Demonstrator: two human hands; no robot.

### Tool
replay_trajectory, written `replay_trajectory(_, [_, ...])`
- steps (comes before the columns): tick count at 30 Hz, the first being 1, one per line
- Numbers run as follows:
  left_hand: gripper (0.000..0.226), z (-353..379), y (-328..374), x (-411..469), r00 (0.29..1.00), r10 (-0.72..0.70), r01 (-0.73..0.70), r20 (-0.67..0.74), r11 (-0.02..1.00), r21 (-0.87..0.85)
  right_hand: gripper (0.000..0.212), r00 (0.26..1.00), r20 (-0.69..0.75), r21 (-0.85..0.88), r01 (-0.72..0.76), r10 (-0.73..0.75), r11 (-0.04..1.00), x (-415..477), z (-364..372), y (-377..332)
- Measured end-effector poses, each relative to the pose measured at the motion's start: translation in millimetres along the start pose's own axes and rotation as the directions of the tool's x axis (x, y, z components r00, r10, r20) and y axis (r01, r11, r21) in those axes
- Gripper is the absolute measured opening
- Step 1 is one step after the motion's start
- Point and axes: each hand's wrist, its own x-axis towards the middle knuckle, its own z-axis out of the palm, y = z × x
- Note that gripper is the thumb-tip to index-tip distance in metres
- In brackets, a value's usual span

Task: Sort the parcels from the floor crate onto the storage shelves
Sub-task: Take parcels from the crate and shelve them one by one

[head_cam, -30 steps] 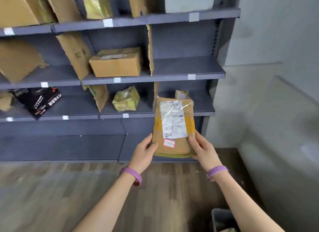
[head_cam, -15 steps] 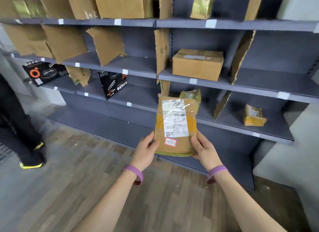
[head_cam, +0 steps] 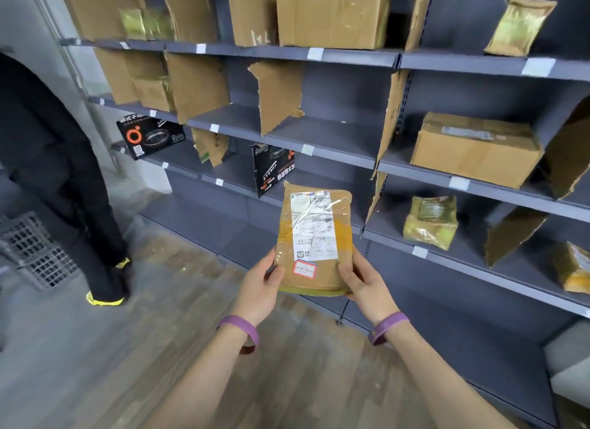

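I hold a flat brown padded parcel (head_cam: 314,241) upright in front of me, with a white shipping label and a small red-bordered sticker facing me. My left hand (head_cam: 260,289) grips its lower left edge and my right hand (head_cam: 367,283) grips its lower right edge. Behind it stand dark grey storage shelves (head_cam: 344,147) split by torn cardboard dividers. The floor crate is out of view.
On the shelves sit a brown carton (head_cam: 475,149), a yellowish wrapped parcel (head_cam: 429,221), two black product boxes (head_cam: 274,169) and a large carton (head_cam: 332,13). A person in dark clothes (head_cam: 54,173) stands at the left beside a grey mesh basket (head_cam: 35,253). Wooden floor lies below.
My view has swung left along the shelves, bringing the left bays and the standing person into sight. The parcel stays held in both hands in front of me.
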Motion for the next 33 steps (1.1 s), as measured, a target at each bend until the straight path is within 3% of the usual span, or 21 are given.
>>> replay_trajectory(10, [0.044,-95,-32,93,0.986,-0.032,0.041,-0.161,0.998,0.054,0.041,0.993,0.118,-0.003,0.022,-0.021,1.000,129,90,-14])
replay_trajectory(21, [0.043,-214,-77,231,0.951,-0.051,0.102,-0.306,0.983,0.153,0.032,0.970,0.238,0.049,0.041,-0.051,0.998,306,205,-35])
replay_trajectory(33, [0.042,-342,-126,298,0.924,-0.086,0.127,-0.373,0.988,0.088,0.034,0.931,0.359,0.058,0.040,-0.058,0.998,410,338,-47])
